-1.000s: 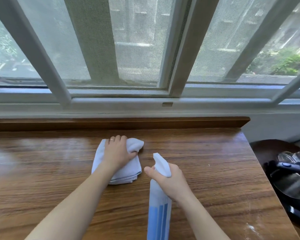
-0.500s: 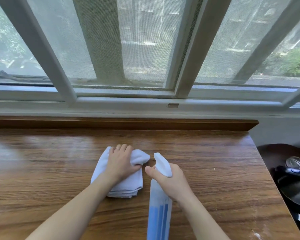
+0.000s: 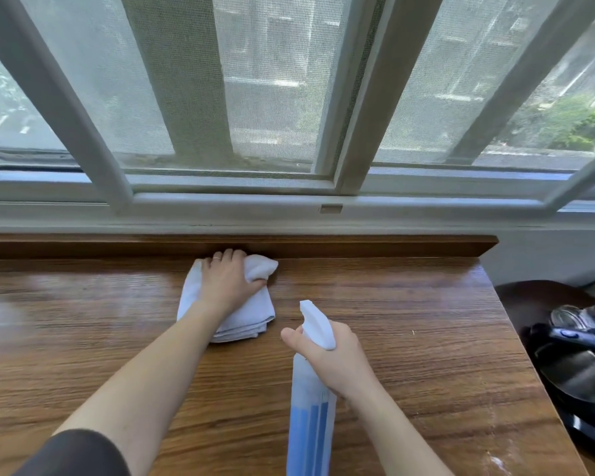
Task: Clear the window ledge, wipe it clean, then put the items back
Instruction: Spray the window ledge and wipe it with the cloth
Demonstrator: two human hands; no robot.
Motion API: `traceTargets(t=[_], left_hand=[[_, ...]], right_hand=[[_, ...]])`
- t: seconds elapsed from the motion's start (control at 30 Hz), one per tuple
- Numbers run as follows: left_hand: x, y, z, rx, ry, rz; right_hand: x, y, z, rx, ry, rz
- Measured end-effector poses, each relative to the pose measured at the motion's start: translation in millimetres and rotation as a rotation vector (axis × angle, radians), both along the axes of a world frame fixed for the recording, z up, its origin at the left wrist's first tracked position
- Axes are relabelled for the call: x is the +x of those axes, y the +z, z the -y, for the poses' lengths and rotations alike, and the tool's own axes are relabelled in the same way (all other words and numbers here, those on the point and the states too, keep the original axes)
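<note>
The wooden window ledge is a broad brown board under the window. A folded white cloth lies on it near its raised back lip. My left hand presses down on the cloth, with the thumb hooked round its right corner and the fingertips at the back lip. My right hand grips the neck of a spray bottle, whose white nozzle points away from me and whose body holds blue liquid. The bottle stands nearer to me than the cloth, to its right.
A raised wooden lip runs along the back of the ledge, below the grey window frame with mesh screens. The ledge ends at its right edge, where a dark round stool carries a black appliance. White specks mark the near right corner.
My left hand has pushed the cloth away from me, up to the back lip of the ledge. My right hand with the bottle has stayed in about the same place.
</note>
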State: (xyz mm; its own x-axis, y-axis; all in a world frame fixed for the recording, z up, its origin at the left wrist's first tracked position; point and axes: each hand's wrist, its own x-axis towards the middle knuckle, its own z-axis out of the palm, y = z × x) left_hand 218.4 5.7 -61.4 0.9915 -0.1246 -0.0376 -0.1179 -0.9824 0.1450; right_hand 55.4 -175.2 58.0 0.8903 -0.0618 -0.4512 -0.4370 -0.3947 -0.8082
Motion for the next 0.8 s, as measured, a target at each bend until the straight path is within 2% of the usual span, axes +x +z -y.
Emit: traceTargets(t=[0.17, 0.33, 0.53, 0.8], left_hand=[[-13.9, 6.0, 1.4, 0.008, -0.036, -0.033], [-52.3, -4.5, -4.7, -0.015, -0.102, 0.008], [-101.3, -12.2, -9.6, -0.015, -0.093, 0.078], [-138.8, -14.0, -11.0, -0.045, -0.053, 0.025]], right_hand=[[-6.3, 0.5, 0.7, -0.013, -0.007, 0.018], [-16.1, 0.2, -0.7, -0.013, -0.006, 0.021], [-34.2, 3.6, -0.7, 0.000, 0.001, 0.031], [-62.2, 8.0, 11.1, 0.020, -0.003, 0.018]])
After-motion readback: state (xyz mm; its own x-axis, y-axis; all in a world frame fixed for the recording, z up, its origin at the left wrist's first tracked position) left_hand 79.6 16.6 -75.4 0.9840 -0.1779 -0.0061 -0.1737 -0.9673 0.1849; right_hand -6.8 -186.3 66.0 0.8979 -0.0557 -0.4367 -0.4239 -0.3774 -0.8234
